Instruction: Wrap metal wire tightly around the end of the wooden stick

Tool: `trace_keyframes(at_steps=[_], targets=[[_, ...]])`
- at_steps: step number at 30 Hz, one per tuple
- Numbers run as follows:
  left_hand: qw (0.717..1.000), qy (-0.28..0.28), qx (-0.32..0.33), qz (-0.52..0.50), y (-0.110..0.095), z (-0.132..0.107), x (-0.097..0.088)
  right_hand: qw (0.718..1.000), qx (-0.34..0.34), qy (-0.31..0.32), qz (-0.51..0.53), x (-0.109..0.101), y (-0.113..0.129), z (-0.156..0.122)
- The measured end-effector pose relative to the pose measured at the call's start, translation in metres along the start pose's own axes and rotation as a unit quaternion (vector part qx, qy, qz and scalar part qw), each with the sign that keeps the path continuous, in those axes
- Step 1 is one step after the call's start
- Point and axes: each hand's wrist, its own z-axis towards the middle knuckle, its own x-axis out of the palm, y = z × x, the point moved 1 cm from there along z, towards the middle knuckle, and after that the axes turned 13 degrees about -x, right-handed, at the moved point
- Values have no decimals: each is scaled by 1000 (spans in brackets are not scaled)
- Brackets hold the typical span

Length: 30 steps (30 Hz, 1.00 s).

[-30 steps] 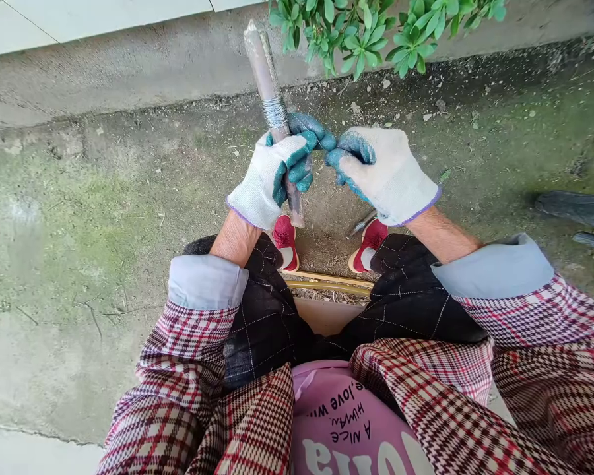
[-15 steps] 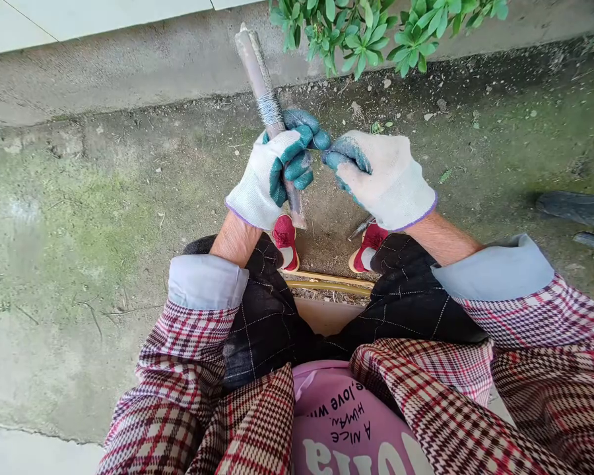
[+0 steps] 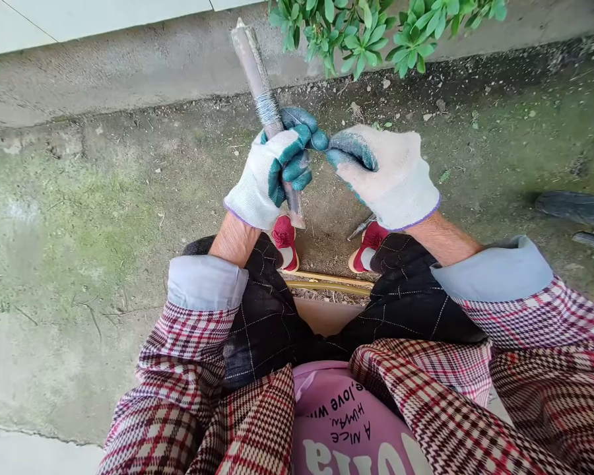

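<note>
My left hand [image 3: 272, 168], in a white work glove with green coated fingers, is closed around a grey-brown stick [image 3: 250, 63]. The stick tilts up and left, and its lower end shows below the fingers. Thin silvery wire [image 3: 266, 109] is wound around it just above my hand. My right hand [image 3: 383, 171], gloved the same way, pinches with thumb and forefinger close beside my left fingertips. A fine strand of the wire seems to run between the two hands, though the pinched end is hidden.
A leafy green plant [image 3: 361, 39] overhangs the concrete ledge [image 3: 129, 72] ahead. A metal tool [image 3: 361, 226] lies by my right red shoe [image 3: 371, 241]. Dark objects [image 3: 574, 210] rest on the ground at the right. A yellowish hose [image 3: 329, 286] crosses behind my feet.
My right hand has shifted slightly right, a little away from the left. My left hand and the stick have moved very slightly left and up.
</note>
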Motion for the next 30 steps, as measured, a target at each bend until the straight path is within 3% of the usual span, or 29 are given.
trace_keyframes(at_steps=[7, 11, 15, 18, 23, 30], targets=[[999, -29, -32, 12, 7, 4, -3, 999, 18, 8, -39, -3, 2, 0], [993, -57, -36, 102, 0, -4, 0, 996, 26, -56, 62, 4, -3, 4], [986, -57, -42, 153, -6, -11, 0, 946, 89, -52, 307, 14, -7, 7], [981, -63, -39, 179, -4, -10, -2, 905, 115, -37, 408, 19, -8, 7], [986, -71, -35, 149, 3, -4, -5, 873, 104, -49, 474, 22, -11, 7], [992, -36, -23, 122, 2, -5, -3, 874, 144, -41, 462, 24, -15, 9]])
